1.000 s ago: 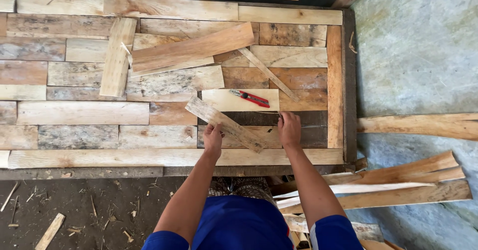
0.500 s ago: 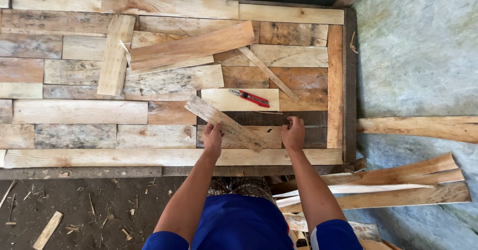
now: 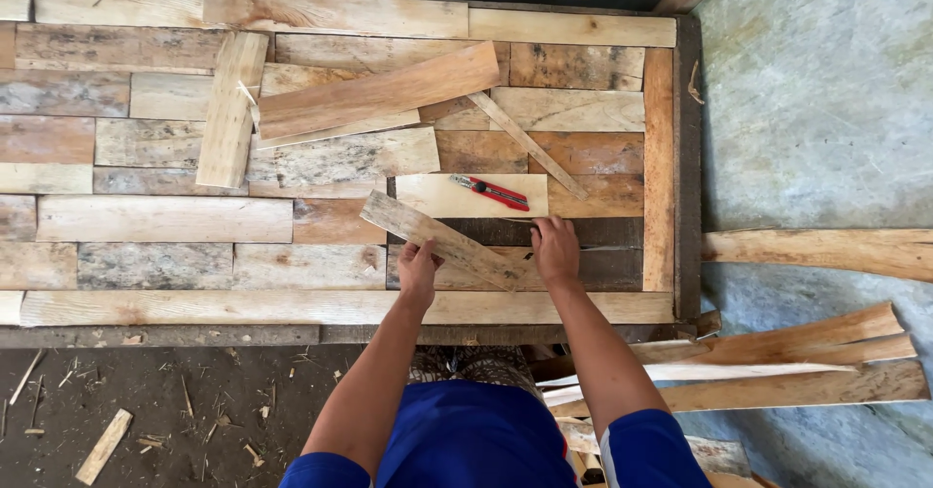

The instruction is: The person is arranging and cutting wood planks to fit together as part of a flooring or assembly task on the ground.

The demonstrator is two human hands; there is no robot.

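Note:
A large panel of mismatched wooden boards [image 3: 165,221] lies flat before me. A short weathered plank [image 3: 439,238] lies slantwise over a dark gap near the panel's lower right. My left hand [image 3: 418,266] rests on this plank's lower edge, fingers curled. My right hand [image 3: 556,250] presses down on the dark strip [image 3: 607,232] just right of the plank. A red utility knife [image 3: 490,191] lies on a pale board [image 3: 428,196] just above my hands.
Loose planks [image 3: 377,92], [image 3: 231,109] and a thin strip [image 3: 530,143] lie on the panel. More boards [image 3: 777,352] are stacked on the concrete floor at right, one long board [image 3: 826,252] above them. Wood chips litter the dirt at lower left.
My right hand has shifted slightly up and left along the dark strip, closer to the slanted plank. My left hand stays on the plank.

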